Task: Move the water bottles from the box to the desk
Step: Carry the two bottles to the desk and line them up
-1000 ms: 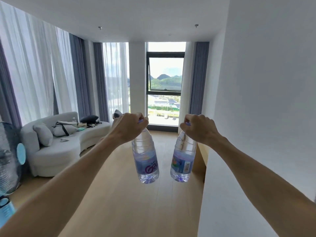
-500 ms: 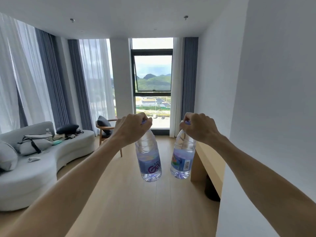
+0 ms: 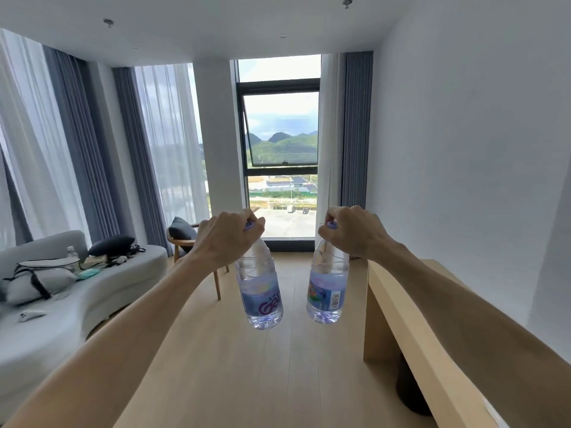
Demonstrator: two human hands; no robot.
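Bottles were mid-carry: left hand (image 3: 227, 242) pinched the left bottle (image 3: 261, 291) and right hand (image 3: 355, 233) the right bottle (image 3: 327, 288) by their caps, above the floor; neither stood yet on the desk (image 3: 401, 307) at lower right.

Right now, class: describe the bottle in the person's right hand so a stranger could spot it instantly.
Find the wooden desk along the right wall. Just left of it, the right hand holds a bottle by its cap. Its label shows a barcode, unlike the other bottle.

Sofa (image 3: 92, 291) left – desk (image 3: 411, 322) right, bottles (image 3: 262, 291) between.
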